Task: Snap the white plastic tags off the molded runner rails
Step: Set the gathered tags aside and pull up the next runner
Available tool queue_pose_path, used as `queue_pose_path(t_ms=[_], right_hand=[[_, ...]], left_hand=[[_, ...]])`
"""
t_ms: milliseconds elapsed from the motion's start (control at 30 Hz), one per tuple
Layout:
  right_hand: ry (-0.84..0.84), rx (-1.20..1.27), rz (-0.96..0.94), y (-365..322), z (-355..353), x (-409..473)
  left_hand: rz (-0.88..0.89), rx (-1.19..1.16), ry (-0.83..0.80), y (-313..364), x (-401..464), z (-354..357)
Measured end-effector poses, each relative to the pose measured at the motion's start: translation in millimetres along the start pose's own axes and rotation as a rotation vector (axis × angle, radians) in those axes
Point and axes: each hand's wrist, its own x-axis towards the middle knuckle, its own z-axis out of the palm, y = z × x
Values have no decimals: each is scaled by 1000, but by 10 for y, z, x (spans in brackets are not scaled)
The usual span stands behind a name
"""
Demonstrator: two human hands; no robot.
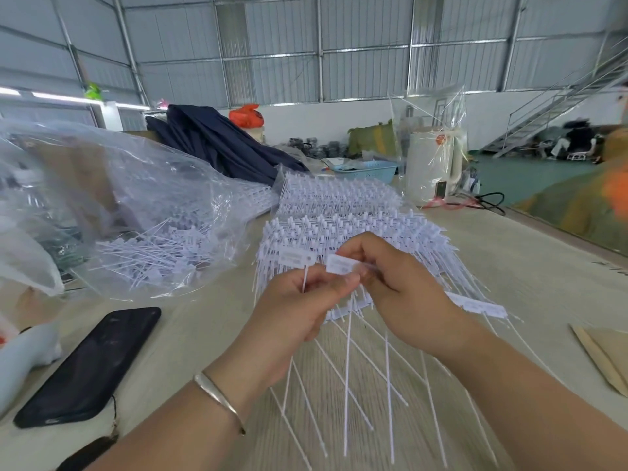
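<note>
Tags: 1 white tag (341, 265) at frame centre, pinched by our left hand (299, 307) and right hand (401, 287), both grips closed on it for leverage against the runner rail (343, 312). Uncut stacks (339, 212) wait behind; snapped pieces fill the bag (153, 253) centre left on the tabletop (526, 266).

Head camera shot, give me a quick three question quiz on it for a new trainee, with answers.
1. True or false: the black phone lies by the left hand's side of the table.
2. What does the right hand pinch? A) a white tag B) the clear bag
3. Fill in: the left wrist wears a ____.

Key: 1 true; 2 A; 3 bracelet.
</note>
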Motion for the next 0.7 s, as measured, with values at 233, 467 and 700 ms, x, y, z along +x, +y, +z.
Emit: queue_pose_path(t_ms=[233, 467, 700], right_hand=[[40, 20, 77, 60, -70, 17], [-104, 52, 205, 105, -182, 40], [-63, -195, 190, 134, -181, 39]], left_hand=[[62, 40, 127, -57, 42, -39], [71, 109, 162, -84, 56, -112], [60, 246, 106, -44, 44, -116]])
